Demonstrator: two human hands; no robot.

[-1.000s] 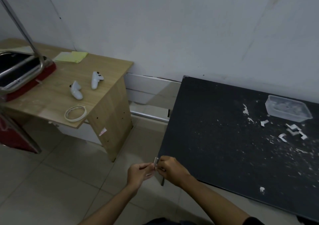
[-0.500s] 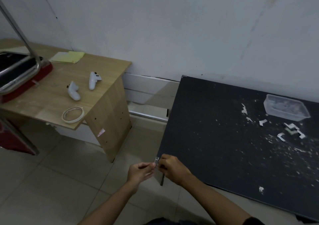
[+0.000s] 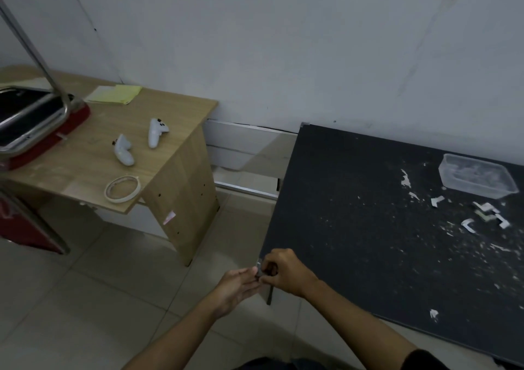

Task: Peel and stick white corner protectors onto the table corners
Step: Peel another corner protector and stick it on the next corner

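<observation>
A black table [image 3: 354, 213] fills the right half of the view. At its near left corner a small white corner protector [image 3: 259, 264] sits against the edge. My right hand [image 3: 283, 273] pinches the protector there with curled fingers. My left hand [image 3: 238, 286] reaches in from the left with fingers nearly straight, its fingertips touching the same piece. Most of the protector is hidden by my fingers. Several spare white protectors [image 3: 486, 216] lie on the far right of the tabletop.
A clear plastic container [image 3: 476, 175] stands at the black table's back right, amid white paper scraps. A wooden desk [image 3: 85, 165] on the left holds two white controllers [image 3: 154, 133], a tape roll [image 3: 122, 188], yellow paper and a red-framed device. Tiled floor lies between.
Both hands have stayed at the table's near left corner. My left fingers have straightened somewhat against the protector. The view shifted slightly.
</observation>
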